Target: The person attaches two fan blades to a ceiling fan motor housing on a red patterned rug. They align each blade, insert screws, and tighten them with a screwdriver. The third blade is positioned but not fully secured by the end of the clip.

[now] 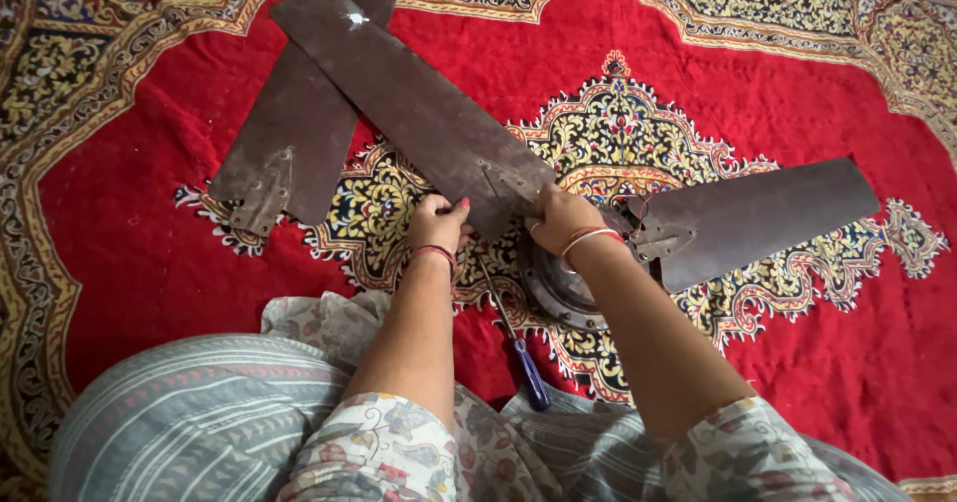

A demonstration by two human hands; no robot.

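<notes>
Red patterned carpet (150, 233) under fan blades (419, 113)

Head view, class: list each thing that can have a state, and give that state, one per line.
Left hand: gripping the long blade's edge.
Right hand: gripping that blade's bracket end.
Long blade: at the motor hub.
Right blade: attached to hub.
Loose blade: detached, under the long blade.
Screwdriver: lying unheld on the rug.
</notes>
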